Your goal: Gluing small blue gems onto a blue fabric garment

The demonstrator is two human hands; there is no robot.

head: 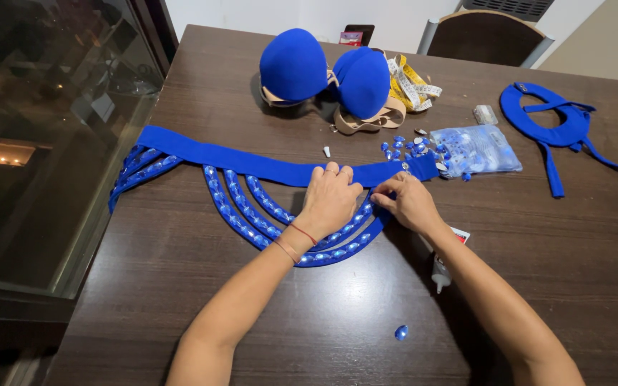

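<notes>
Nearest the camera, a single blue gem [401, 332] lay loose on the dark wooden table [538, 286], low in the frame between the two forearms. Above it, at the centre, the left hand [329, 198] rested flat and open on a blue fabric belt [202, 151], pinning its band down. The right hand [410, 201] was beside it, fingers pinched on the belt's edge near its right end. The belt stretched from the left of the frame to the centre, with looped straps [241, 207] of gems hanging below the band. It looked soft, light and floppy, so it would likely sag if lifted by one end; the plain band seemed the safer place to hold, since the glued gems might pop off. A glue tube [440, 271] lay partly under the right forearm. Higher up sat a bag of gems [477, 150], a blue bra top [327, 71], a yellow measuring tape [413, 87] and, at the right, a blue neck piece [559, 125].
</notes>
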